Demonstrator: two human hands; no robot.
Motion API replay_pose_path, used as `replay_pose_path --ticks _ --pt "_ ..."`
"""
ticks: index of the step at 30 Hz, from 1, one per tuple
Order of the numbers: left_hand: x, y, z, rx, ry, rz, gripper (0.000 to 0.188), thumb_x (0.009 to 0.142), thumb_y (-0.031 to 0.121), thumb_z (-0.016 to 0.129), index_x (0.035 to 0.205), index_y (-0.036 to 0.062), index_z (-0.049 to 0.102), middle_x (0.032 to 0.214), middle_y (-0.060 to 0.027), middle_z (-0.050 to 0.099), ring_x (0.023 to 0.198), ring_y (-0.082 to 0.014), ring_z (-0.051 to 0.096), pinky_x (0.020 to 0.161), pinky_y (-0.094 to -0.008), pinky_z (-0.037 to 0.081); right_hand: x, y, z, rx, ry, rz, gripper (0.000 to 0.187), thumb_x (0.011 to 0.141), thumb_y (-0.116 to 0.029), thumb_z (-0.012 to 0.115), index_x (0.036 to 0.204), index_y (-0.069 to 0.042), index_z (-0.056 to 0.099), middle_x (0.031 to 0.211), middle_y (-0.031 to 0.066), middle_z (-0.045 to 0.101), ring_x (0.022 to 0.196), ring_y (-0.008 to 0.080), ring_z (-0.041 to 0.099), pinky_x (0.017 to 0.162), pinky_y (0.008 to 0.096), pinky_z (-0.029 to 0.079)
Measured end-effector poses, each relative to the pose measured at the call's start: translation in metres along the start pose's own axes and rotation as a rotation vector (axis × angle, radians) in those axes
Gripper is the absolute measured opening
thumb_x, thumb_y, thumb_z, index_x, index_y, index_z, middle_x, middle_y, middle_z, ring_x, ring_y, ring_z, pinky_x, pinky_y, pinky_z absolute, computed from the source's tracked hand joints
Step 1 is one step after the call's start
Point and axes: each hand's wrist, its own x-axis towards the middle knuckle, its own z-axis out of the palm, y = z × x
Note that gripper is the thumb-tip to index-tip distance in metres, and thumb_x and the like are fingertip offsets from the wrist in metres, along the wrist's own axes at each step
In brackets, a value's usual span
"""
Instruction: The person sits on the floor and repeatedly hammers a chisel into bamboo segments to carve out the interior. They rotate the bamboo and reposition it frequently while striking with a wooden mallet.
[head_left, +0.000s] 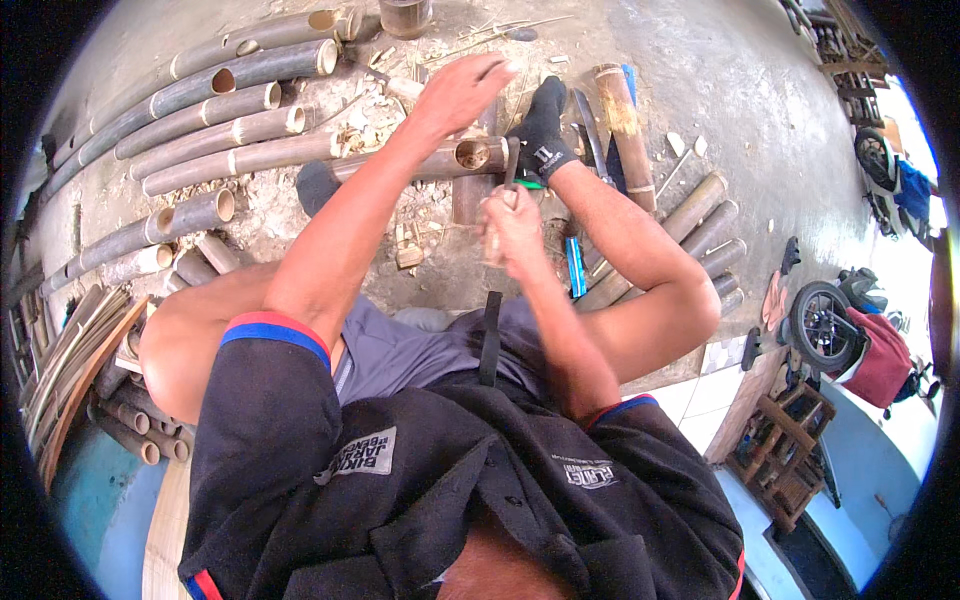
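My right hand [511, 228], smeared by motion, is closed around a narrow-bladed tool [513, 160]; its kind I cannot make out. The blade points away from me beside the end of a brown bamboo pole [425, 163]. A round hole is cut in the pole's top near that end, with pale chips inside. The pole lies across a shorter bamboo piece [468, 202], between my socked feet. My left hand [462, 95] reaches past the pole on its far side, seen from the back. Its fingertips are unclear, and I cannot see whether it holds anything.
Several bamboo poles [240, 130] lie at the left, some with holes. A machete [592, 135] and an upright-lying bamboo piece [625, 135] are beyond my right foot. A blue cutter [575, 266] is by my right leg. Wood shavings [365, 130] litter the floor; a motorbike [825, 325] stands right.
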Motion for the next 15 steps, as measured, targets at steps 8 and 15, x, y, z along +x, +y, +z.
replay_pose_path --ticks 8,15 --pt "-0.079 -0.079 0.035 0.363 -0.310 -0.100 0.077 0.073 0.056 0.079 0.132 0.0100 0.061 0.120 -0.0186 0.070 0.111 -0.0374 0.066 0.094 -0.0467 0.052 -0.006 0.055 0.098 -0.140 0.414 -0.109 0.031 0.086 -0.018 0.064 0.109 0.000 0.056 0.089 0.0207 0.067 0.082 0.0364 0.065 0.081 0.0473 0.050" --pt "-0.085 -0.056 0.047 0.460 -0.074 -0.224 0.087 0.059 0.077 0.079 0.118 0.0138 0.070 0.100 -0.0152 0.074 0.098 -0.0333 0.070 0.085 -0.0463 0.051 0.013 0.054 0.060 -0.268 0.263 -0.102 0.024 0.085 -0.018 0.066 0.103 -0.003 0.058 0.072 0.0064 0.061 0.064 0.0152 0.056 0.062 0.0353 0.048"
